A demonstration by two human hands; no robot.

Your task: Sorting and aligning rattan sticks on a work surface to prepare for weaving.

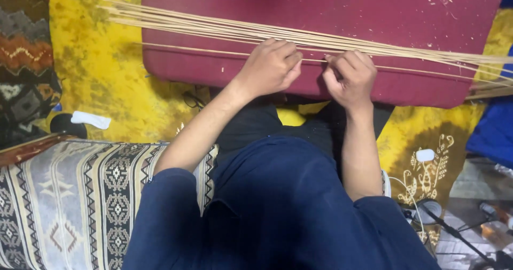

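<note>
Across the upper half of the frame lies a dark red cushion [320, 13], and over it runs a long bundle of thin pale sticks [214, 27], fanned wider at the upper left and drawn together toward the right edge. One single stick [187, 49] lies a little apart below the bundle, crossing the cushion from left to right. At the centre of the frame the left hand [270, 67] is curled closed, its fingertips pinching this single stick. Just beside it to the right, the right hand [350, 75] is likewise curled, fingers pressed together and pinching the same stick, the two hands near each other but not touching. Both bare forearms come up from dark blue sleeves at the bottom. A yellow patterned cloth [96, 72] lies under the cushion, and a striped woven rug [69, 200] fills the lower left.
</note>
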